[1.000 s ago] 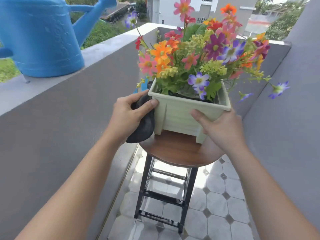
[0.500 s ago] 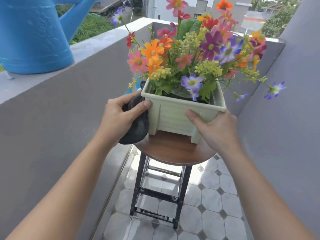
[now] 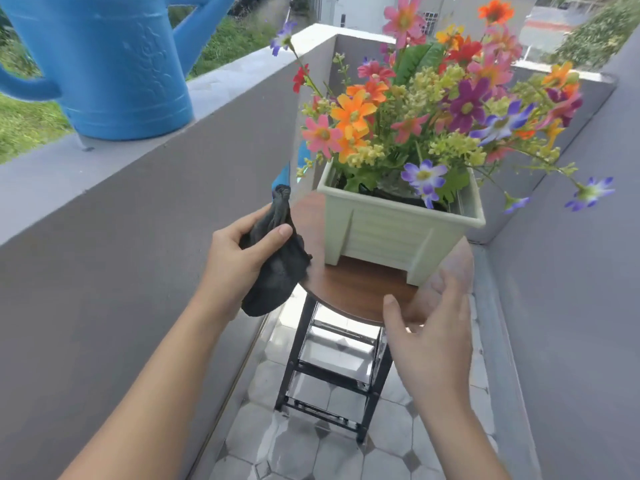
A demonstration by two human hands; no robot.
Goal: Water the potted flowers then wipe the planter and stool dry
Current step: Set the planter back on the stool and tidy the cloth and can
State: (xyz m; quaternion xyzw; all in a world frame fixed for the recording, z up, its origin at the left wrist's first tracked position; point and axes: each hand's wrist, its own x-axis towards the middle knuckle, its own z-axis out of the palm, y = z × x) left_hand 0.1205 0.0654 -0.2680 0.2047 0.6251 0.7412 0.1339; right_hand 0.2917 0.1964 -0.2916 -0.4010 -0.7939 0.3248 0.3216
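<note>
A pale green square planter (image 3: 391, 233) full of colourful flowers (image 3: 433, 109) stands on the far right part of a round brown wooden stool (image 3: 349, 289) with a black metal frame. My left hand (image 3: 239, 258) grips a dark grey cloth (image 3: 277, 265) at the stool's left edge, apart from the planter. At the stool's near right edge hovers my right hand (image 3: 433, 337), blurred, fingers spread, holding nothing. A large blue watering can (image 3: 104, 64) sits on the grey wall ledge at upper left.
A grey parapet wall (image 3: 121, 237) runs along the left, and another grey wall (image 3: 571, 271) closes the right. The narrow floor (image 3: 311, 445) between them is pale octagonal tile. A small blue object (image 3: 285, 173) shows behind the cloth.
Both hands have let go of the planter and pulled back toward me. The planter now sits further right and back on the stool, with more of the seat showing.
</note>
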